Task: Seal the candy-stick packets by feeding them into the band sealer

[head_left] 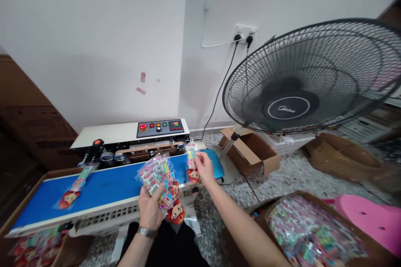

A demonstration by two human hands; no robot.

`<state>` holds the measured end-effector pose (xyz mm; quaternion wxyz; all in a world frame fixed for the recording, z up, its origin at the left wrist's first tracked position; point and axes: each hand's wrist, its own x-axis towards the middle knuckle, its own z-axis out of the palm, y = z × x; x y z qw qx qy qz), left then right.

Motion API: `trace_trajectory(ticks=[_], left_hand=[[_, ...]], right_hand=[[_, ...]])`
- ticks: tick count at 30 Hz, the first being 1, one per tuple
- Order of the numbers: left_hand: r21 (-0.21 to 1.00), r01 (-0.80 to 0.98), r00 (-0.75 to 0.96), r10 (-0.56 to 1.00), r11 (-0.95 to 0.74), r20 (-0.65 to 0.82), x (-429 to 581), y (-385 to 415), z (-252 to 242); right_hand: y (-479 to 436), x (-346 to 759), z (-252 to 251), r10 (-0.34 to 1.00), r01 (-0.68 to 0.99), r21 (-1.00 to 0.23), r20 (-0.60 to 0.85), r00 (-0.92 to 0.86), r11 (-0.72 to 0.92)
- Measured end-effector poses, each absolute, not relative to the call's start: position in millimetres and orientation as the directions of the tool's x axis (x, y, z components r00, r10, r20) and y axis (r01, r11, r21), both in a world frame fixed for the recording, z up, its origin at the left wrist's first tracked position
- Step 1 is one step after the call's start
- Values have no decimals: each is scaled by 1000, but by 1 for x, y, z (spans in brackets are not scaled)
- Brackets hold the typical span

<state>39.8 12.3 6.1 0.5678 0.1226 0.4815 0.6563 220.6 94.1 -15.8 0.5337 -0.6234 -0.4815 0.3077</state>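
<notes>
Gripping fanned packets [157,177] at lower centre, left hand [149,212] is closed; right hand [205,167] pinches single packet [191,163] above blue belt [115,183]; fan hub [290,108] at right reads "Midea".

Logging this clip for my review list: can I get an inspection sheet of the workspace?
Surface: blue conveyor belt on a sealing machine.
Work items: fanned packets; single packet at the belt's right end; loose packet lying on the belt's left part.
Clutter: open cardboard box; box of packets at lower right.
Hands: left hand grips the fanned packets; right hand pinches the single packet.
Cables: two black cables plugged into wall socket.
Surroundings: black fan, pink stool, white wall.
</notes>
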Motion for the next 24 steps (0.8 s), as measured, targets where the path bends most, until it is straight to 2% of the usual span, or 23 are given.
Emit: trace_trajectory(ticks=[3, 5, 12, 15, 18, 20, 22, 24], left_hand=[[768, -630, -322, 862, 113, -391, 34, 10, 5], [771, -627, -320, 867, 109, -383, 32, 9, 5], [773, -625, -292, 886, 109, -361, 33, 10, 8], [777, -621, -288, 892, 103, -348, 34, 9, 12], [780, -620, -284, 904, 81, -320, 38, 9, 14], [777, -625, -280, 911, 67, -303, 41, 9, 13], [776, -628, -282, 912, 59, -298, 44, 10, 11], [781, -622, -294, 907, 58, -302, 46, 11, 8]], right_hand=[[120, 244, -22, 933, 549, -823, 70, 354, -146], [132, 248, -25, 942, 646, -735, 28, 335, -207], [151, 216, -26, 972, 701, -695, 11, 233, -161], [137, 200, -14, 986, 643, -765, 116, 121, 11], [109, 186, 1, 983, 400, -898, 169, -72, 184], [91, 178, 8, 970, 296, -930, 174, -172, 219], [79, 176, 9, 966, 289, -925, 213, -147, 248], [78, 183, 6, 971, 295, -928, 239, -3, 229]])
